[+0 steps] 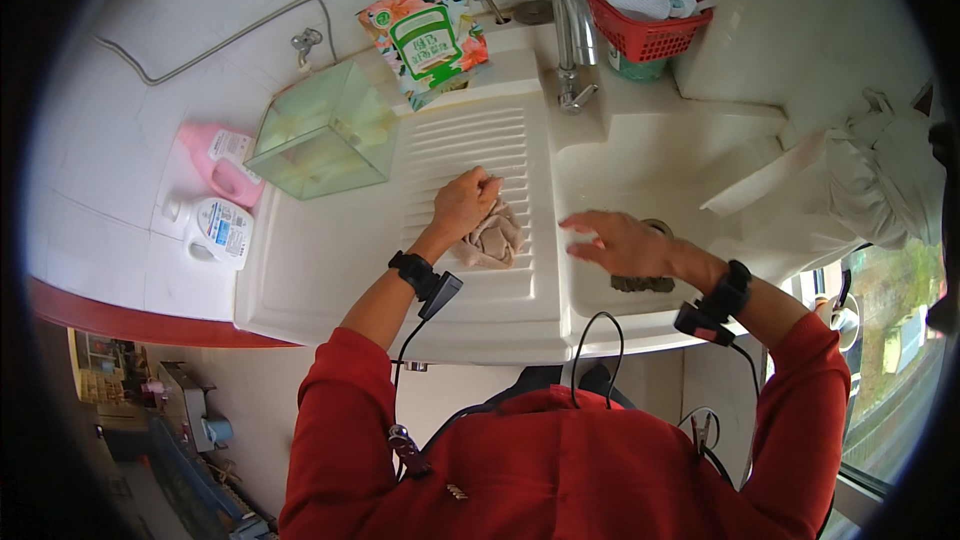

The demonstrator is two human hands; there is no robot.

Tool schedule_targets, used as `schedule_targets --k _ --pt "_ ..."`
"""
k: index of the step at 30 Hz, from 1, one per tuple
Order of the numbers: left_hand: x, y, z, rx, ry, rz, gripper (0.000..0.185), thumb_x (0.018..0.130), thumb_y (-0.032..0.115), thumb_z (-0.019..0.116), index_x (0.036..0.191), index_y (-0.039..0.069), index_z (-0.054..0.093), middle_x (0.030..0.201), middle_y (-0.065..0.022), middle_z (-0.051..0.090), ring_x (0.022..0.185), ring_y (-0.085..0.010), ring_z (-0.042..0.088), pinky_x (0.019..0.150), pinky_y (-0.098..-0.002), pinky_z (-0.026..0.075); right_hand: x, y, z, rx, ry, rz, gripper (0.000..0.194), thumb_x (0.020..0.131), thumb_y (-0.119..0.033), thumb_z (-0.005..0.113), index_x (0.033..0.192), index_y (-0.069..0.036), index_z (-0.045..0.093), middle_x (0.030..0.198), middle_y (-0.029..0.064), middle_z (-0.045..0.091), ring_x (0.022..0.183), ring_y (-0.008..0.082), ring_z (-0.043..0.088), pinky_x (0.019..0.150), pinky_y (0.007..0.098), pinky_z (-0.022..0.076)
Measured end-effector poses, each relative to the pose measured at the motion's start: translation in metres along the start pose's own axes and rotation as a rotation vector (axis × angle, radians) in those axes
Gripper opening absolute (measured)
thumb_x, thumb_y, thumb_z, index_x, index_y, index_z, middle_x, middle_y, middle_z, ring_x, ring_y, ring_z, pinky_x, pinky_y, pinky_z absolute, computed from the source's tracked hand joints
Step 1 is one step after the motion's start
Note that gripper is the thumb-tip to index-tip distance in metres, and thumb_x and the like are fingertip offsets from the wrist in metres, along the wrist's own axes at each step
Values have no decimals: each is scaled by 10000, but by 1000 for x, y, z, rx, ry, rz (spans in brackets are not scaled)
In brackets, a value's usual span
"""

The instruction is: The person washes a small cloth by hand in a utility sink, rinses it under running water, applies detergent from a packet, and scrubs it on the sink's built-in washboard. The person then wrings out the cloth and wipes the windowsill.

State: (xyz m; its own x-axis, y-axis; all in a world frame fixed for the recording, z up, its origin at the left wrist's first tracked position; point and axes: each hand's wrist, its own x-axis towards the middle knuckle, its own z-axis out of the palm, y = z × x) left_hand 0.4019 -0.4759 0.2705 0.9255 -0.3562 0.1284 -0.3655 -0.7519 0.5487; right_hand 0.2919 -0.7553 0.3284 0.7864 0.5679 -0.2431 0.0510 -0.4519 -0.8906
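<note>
A crumpled beige cloth (493, 240) lies on the ribbed washboard (517, 127) of a white laundry sink. My left hand (466, 202) is curled over the cloth's upper edge and grips it. Over the basin (667, 165) to the right, my right hand (619, 242) hovers with its thumb and fingers apart, holding nothing. Beneath it a dark bunched item (643, 284) sits on the basin floor, partly hidden by the hand. Both wrists wear black straps with cabled devices.
A glass tank (322, 139) stands left of the washboard, with a floral detergent bag (429, 45) behind. Pink (221, 165) and white (214, 231) bottles line the left side. The chrome faucet (574, 30) and red basket (645, 26) are at the back; pale fabric (862, 172) drapes at right.
</note>
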Motion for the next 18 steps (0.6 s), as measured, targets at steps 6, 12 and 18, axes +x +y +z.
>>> schedule_targets --k 6,12,18 --pt "-1 25 -22 -132 -156 -154 323 932 373 584 884 54 580 812 -91 638 757 -251 610 717 -340 488 87 -21 43 -577 -1 71 953 867 -634 508 1436 94 273 1514 326 172 1427 438 159 1173 447 170" --pt "-56 47 -20 -105 -100 108 211 875 245 660 863 61 557 816 -100 617 703 -278 621 637 -363 496 88 -5 62 -836 -58 46 996 915 -712 287 1504 55 49 1568 277 -3 1462 396 -93 1176 485 -38" --pt "3 16 10 159 162 245 203 868 227 659 838 68 536 818 -121 615 631 -334 594 565 -417 473 91 -2 67 -807 9 72 998 917 -715 262 1501 64 47 1574 262 -26 1463 388 -100 1174 480 -46"
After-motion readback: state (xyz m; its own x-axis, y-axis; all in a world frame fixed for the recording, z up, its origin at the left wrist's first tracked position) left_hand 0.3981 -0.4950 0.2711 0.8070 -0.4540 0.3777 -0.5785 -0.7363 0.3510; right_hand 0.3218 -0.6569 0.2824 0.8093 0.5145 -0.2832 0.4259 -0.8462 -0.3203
